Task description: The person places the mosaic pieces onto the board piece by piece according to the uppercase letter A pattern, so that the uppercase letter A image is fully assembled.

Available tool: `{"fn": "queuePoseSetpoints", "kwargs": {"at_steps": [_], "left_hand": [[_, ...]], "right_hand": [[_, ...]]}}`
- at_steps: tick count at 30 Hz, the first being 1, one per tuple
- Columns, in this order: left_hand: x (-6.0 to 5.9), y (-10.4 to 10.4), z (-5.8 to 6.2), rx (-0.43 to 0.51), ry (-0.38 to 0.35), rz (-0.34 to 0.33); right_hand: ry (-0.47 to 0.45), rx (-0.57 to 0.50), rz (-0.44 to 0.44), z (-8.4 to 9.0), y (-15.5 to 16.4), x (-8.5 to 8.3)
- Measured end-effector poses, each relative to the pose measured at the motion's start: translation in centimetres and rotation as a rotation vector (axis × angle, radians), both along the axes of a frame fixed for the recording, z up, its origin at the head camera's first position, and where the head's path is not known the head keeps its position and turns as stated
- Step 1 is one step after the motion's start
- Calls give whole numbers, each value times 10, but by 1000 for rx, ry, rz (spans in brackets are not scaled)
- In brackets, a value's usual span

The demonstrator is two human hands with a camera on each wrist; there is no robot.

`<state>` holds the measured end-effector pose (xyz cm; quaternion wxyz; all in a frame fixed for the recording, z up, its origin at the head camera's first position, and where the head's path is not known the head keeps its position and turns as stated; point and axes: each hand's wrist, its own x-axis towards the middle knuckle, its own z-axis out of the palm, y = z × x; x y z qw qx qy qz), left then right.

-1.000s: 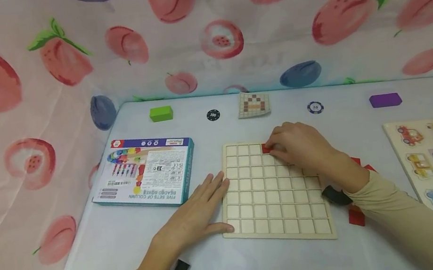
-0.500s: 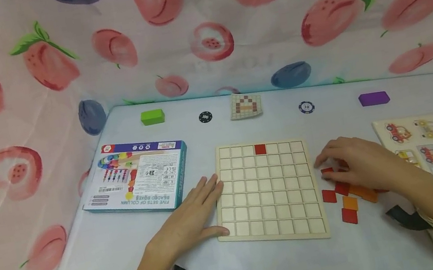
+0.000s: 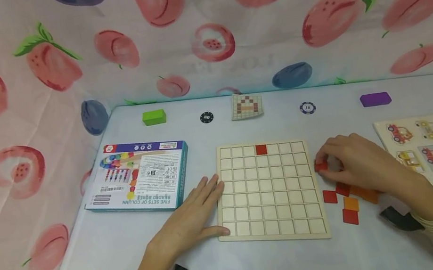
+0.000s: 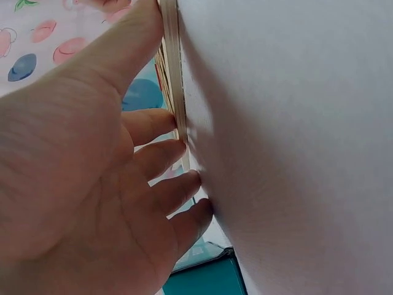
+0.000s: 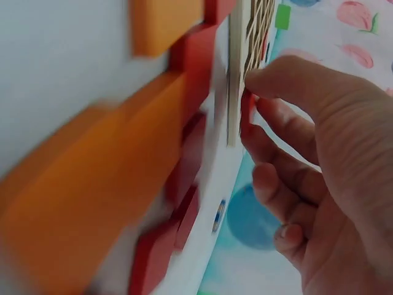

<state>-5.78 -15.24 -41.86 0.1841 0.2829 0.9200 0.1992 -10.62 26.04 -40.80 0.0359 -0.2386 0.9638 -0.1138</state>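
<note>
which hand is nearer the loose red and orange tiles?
Right. The right hand is over the loose tiles, pinching a red tile; the left hand rests flat against the grid board.

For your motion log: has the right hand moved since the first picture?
Yes. The right hand has left the grid board's top row and now pinches a red tile beside its right edge.

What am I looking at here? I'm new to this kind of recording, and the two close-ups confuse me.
No machine: a person works with bare hands, wearing a camera on the head and one on each wrist. The wide picture is the head view. The left hand lies flat, fingers against the edge of the wooden grid board. The right hand pinches a red tile beside loose red and orange tiles. One red tile in the board is already placed. The close-ups are the wrist views, hence tilted and partly blurred.
</note>
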Motion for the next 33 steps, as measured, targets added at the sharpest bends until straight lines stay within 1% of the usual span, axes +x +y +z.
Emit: {"fn": "queuePoseSetpoints", "kwargs": {"at_steps": [3,6,10,13,17,22,24,26,28,31,33], "left_hand": [[0,0,0,1,-3,5],[0,1,-2,0,-4,2],[0,2,-3,-5,-7,-4],[0,4,-3,-7,-16,-1],[-1,4,-2,-9,-26,5],[-1,3,0,-22,-29,13],[-1,2,0,-23,-28,15],[-1,2,0,-21,-27,15],[-1,1,0,-26,-33,16],[-1,1,0,-25,-25,13],[-1,0,1,-28,-22,14]], "right_hand": [[7,-26,-17,1,-15,-8],[1,-56,-16,-1,-34,-19],[-1,-84,35,-4,-57,-32],[6,-99,85,-7,-68,-37],[41,-93,116,-8,-74,-37],[108,-40,168,-5,-74,-33],[121,-24,192,-4,-73,-31],[115,-18,202,-1,-69,-29],[83,-16,173,0,-60,-27],[21,-8,77,4,-37,-22],[-1,-7,14,5,-17,-18]]}}
